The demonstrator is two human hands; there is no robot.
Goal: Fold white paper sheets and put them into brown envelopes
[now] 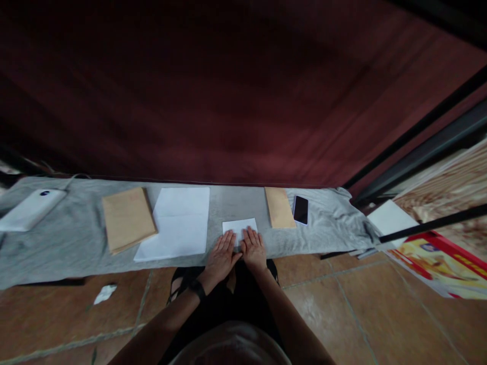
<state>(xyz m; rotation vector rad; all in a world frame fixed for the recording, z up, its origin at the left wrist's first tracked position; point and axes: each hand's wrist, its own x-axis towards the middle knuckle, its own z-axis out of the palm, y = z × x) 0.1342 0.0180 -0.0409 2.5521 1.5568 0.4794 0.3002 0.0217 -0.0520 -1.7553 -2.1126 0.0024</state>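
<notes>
A small white piece of paper (239,224), apparently folded, lies on the grey cloth at the front middle. My left hand (221,256) rests flat on its near left part, fingers stretched forward. On its near right part lies my right hand (253,249), also flat with fingers extended. The two thumbs come close together at the paper's near edge, and the hands cover that edge. To the left are large white sheets (178,223), and a brown paper envelope or folded paper (280,208) is on the right.
A stack of brown paper (127,218) overlaps the white sheets. A phone (301,210) lies at right, a white device with a cable (32,209) at far left. The grey cloth (323,230) covers a narrow surface before a dark red curtain (243,101). A colourful box (441,263) stands right.
</notes>
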